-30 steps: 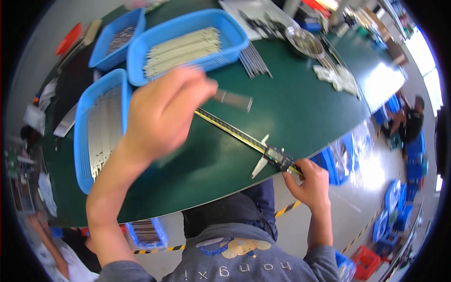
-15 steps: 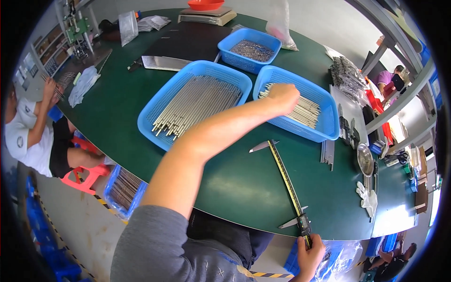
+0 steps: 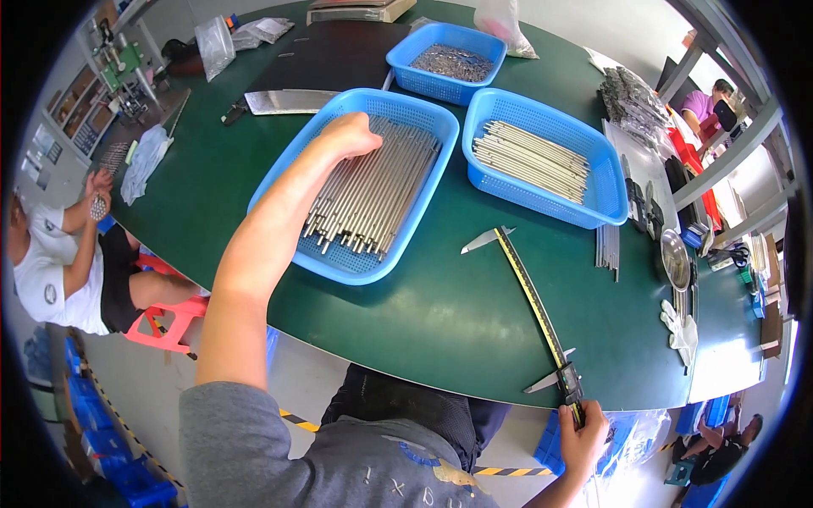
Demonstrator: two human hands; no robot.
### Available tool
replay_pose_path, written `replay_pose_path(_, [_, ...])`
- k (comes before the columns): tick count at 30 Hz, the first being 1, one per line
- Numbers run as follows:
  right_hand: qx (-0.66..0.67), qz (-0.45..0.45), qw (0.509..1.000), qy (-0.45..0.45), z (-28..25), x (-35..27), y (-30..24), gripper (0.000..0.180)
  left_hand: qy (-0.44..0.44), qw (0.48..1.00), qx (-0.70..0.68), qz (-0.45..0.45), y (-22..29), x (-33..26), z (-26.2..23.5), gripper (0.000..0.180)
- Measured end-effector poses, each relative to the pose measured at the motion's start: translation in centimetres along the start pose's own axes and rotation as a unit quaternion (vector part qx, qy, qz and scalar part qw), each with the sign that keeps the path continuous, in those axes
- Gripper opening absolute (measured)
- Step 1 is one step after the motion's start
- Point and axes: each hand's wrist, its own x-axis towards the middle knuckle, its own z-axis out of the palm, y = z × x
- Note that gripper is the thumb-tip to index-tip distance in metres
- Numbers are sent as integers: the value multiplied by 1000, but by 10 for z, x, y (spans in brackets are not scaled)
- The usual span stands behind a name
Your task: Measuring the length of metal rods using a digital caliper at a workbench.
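Observation:
My left hand point(image 3: 353, 135) is over the far part of the left blue basket point(image 3: 449, 144), its fingers curled down at a layer of thin metal rods point(image 3: 373, 195). The fingertips are hidden, so what they hold cannot be made out. At the table's near edge my right hand point(image 3: 583, 438) is closed around the end of a digital caliper point(image 3: 533, 296). The caliper's long scale lies slanted across the green table, its jaws spread wide apart and nothing between them. Right of the left basket stands a second blue basket point(image 3: 546, 208) with a smaller batch of rods point(image 3: 529, 161).
A third blue basket point(image 3: 449, 89) of small metal parts stands behind. On the right lie loose rods point(image 3: 607, 247), a metal bowl point(image 3: 674, 259), a white glove point(image 3: 680, 334) and bagged parts point(image 3: 639, 106). A co-worker in white point(image 3: 63, 262) sits at the left, holding a bundle of rods.
My left hand has moved left from the right basket to the left one, uncovering the rods in the right basket. My right hand still holds the caliper. The co-worker's hands have come lower.

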Motion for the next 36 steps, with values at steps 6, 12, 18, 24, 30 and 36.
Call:
replay_pose_path(6, [2, 2, 1000, -5, 3, -1, -7, 26, -12, 999, -34, -20, -4, 3, 2, 25])
replay_pose_path(12, [1, -9, 1000, 8, 1, -3, -2, 26, -15, 992, -121, -19, -7, 8, 6, 17])
replay_pose_path(18, [-25, 16, 1000, 6, -1, -8, -17, 26, 223, 909, -200, 291, 54, -59, -3, 8])
replay_pose_path(24, [-14, 69, 997, -23, -4, -17, -18, 26, 272, 608, -89, 741, 119, -195, 76, 10])
replay_pose_path(30, [-8, 71, 997, -14, -2, -21, -20, 25, 195, 581, -111, 782, 103, -206, 127, 12])
replay_pose_path(36, [-11, 67, 998, -15, -2, -20, -21, 26, 190, 620, -126, 751, 101, -200, 137, 15])
